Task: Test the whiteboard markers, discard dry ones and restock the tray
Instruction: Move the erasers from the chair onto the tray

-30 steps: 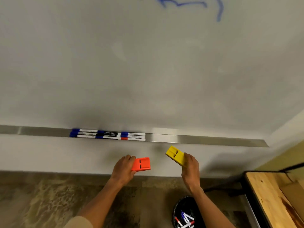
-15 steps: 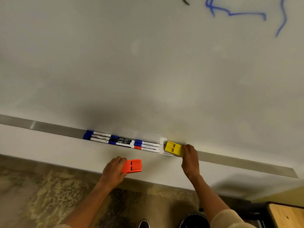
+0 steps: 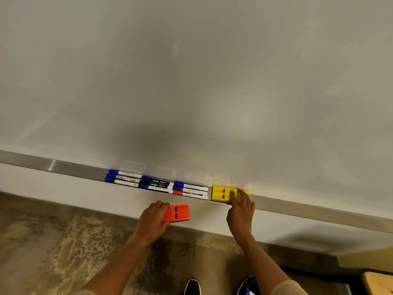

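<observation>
Several whiteboard markers [image 3: 157, 184] with blue, black and red caps lie in a row on the metal tray [image 3: 63, 168] under the whiteboard [image 3: 191, 81]. A yellow eraser [image 3: 222, 193] sits on the tray just right of the markers. My right hand [image 3: 240, 211] rests on the eraser's right end, fingers laid over it. My left hand [image 3: 152, 221] grips an orange eraser [image 3: 177, 212] below the tray, in front of the wall.
A black bin [image 3: 248, 286] holding markers shows at the bottom edge. A wooden table corner [image 3: 378, 283] is at the bottom right. My shoe [image 3: 192, 287] stands on the mottled floor [image 3: 53, 241]. The tray runs bare to the left and right.
My right hand has set the yellow eraser flat on the tray beside the markers, having carried it up from below. My left hand still holds the orange eraser at about the same height.
</observation>
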